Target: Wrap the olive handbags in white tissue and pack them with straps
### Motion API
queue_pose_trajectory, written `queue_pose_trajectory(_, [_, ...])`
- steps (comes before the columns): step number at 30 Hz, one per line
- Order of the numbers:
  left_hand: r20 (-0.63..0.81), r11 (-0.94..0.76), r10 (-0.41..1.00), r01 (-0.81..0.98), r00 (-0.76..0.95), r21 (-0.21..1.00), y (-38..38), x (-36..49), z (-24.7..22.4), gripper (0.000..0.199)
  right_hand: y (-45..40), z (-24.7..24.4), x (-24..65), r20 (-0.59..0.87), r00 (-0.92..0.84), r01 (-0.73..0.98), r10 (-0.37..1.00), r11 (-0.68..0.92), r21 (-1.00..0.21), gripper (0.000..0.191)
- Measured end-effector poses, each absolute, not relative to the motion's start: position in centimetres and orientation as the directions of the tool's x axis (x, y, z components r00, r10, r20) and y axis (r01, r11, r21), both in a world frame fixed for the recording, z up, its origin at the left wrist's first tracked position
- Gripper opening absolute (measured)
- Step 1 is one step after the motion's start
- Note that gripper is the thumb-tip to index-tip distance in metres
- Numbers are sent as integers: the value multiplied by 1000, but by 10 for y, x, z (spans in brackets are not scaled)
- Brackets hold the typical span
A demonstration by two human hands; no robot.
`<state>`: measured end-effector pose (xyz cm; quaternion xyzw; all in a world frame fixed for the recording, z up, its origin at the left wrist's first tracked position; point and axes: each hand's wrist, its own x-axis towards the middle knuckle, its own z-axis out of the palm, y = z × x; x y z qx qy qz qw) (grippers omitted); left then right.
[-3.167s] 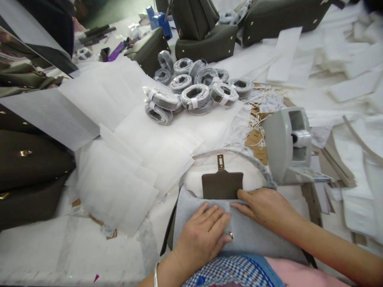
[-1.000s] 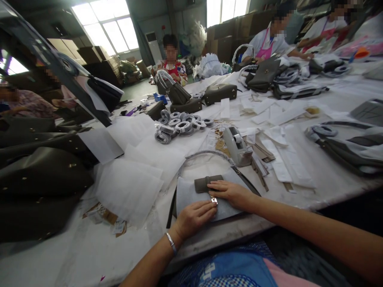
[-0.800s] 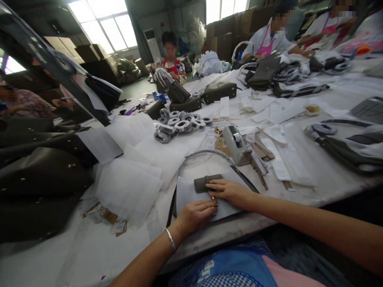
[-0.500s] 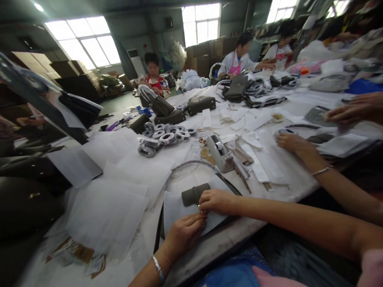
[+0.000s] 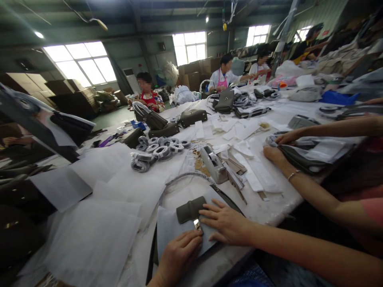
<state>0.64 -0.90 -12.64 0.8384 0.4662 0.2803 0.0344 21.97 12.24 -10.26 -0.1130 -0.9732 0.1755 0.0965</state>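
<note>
A dark olive handbag (image 5: 226, 199) lies at the table's front edge, its wrapped handle (image 5: 189, 174) arching away from me. White sheet paper (image 5: 167, 225) covers its front, and the olive flap tab (image 5: 190, 209) with a gold metal clasp (image 5: 196, 225) shows on top. My left hand (image 5: 179, 253) is closed at the clasp's lower end, fingers pressed together there; the fingertips' exact hold is hidden. Spread flat, my right hand (image 5: 226, 222) rests on the paper and the tab's right side, holding nothing.
Loose white sheets (image 5: 95, 235) cover the table on the left. Beyond the handbag stand a tape dispenser (image 5: 214, 164) and wrapped strap coils (image 5: 161, 151). A co-worker's hands (image 5: 277, 149) handle another bag (image 5: 302, 159) on the right. Other people sit across the table.
My right hand has let go near the clasp and spread flat to the right, uncovering the clasp. My left hand stays by it. The view has tilted up; the co-worker now grips their bag.
</note>
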Motion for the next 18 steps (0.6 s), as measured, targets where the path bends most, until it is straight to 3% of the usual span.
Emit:
queue_pose_trajectory(7, [502,-369,825,920,258,133,-21,31,-139,40,119,-118,236,134,-945,206,299,860,-468,59])
queue_pose_trajectory(11, [588,-398,735,917,337,-28,-23,28,-158,36,123,-111,230,95,-945,226,314,832,-507,57])
queue_pose_trajectory(14, [623,-429,656,890,426,-157,-20,21,-173,34,147,-95,221,100,-949,178,300,768,-615,41])
queue_pose_trajectory(16, [620,-423,643,884,449,-202,-18,18,-182,34,179,-80,213,174,-902,176,395,705,-687,31])
queue_pose_trajectory(18, [591,-389,690,902,418,-184,-19,20,-187,35,222,-66,203,249,-769,256,589,641,-724,28])
